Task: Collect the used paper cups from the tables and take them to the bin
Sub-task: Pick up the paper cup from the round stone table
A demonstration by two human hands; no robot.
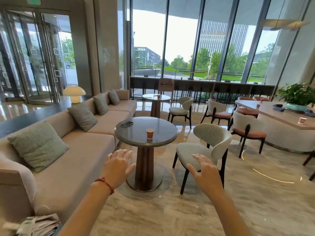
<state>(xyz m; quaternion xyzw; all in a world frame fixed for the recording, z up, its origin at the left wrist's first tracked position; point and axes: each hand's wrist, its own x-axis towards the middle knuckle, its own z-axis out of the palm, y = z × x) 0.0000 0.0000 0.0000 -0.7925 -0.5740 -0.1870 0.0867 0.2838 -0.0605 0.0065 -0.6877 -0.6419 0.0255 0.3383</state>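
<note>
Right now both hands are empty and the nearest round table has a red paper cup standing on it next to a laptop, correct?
Not quite. In the head view it is a phone, not a laptop, lying on the nearest round table. The red paper cup stands upright there, and the left hand and right hand are empty.

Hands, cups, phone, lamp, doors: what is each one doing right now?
left hand: open, fingers spread, holding nothing
right hand: open, fingers spread, holding nothing
near cup: upright on the near round table, not yet picked up
phone: lying flat on the same table, apart from the cup
far cup: upright on the far round table
counter cup: upright on the counter
mushroom lamp: lit
glass doors: closed
</note>
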